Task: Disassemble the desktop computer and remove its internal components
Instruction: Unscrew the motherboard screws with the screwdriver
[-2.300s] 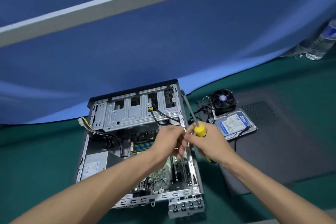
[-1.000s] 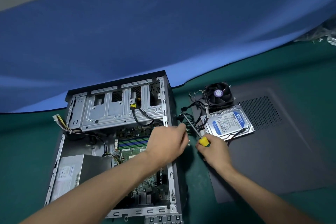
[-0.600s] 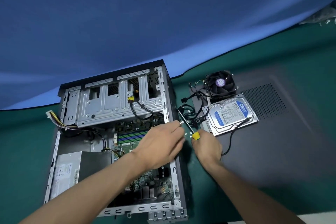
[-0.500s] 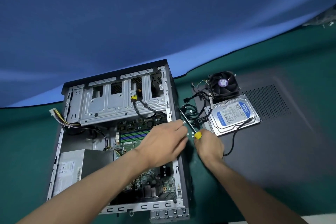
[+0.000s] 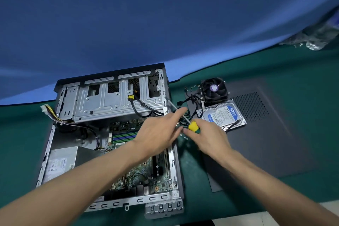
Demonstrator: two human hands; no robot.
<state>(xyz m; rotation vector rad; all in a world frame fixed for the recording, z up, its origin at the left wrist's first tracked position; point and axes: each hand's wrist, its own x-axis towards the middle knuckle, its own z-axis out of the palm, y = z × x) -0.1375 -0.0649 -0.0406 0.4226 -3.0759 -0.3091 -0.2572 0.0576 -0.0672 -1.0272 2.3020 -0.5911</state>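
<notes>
Raised since half a second ago: yellow-handled screwdriver [image 5: 190, 124], shaft now slanting up-left to the case's right wall | right hand [image 5: 207, 137] curled round its handle | left hand [image 5: 157, 134] beside it, fingers extended to the shaft (contact unclear) | open grey metal desktop case [image 5: 113, 134] under the left hand | blue-labelled hard drive [image 5: 222, 115] and black cooler fan [image 5: 213, 89] beyond the grip, on dark side panel [image 5: 266, 143]

This looks like an electronics repair or teardown workbench. A dark green mat [image 5: 302, 185] covers the table, backed by a plain blue fabric partition [image 5: 165, 24]. An opened grey metal desktop computer case [image 5: 117, 102] lies on it, beside a removed black cooling fan [image 5: 213, 88] and a blue-labelled hard drive [image 5: 222, 115] resting on a dark grey perforated side panel [image 5: 266, 143].
</notes>
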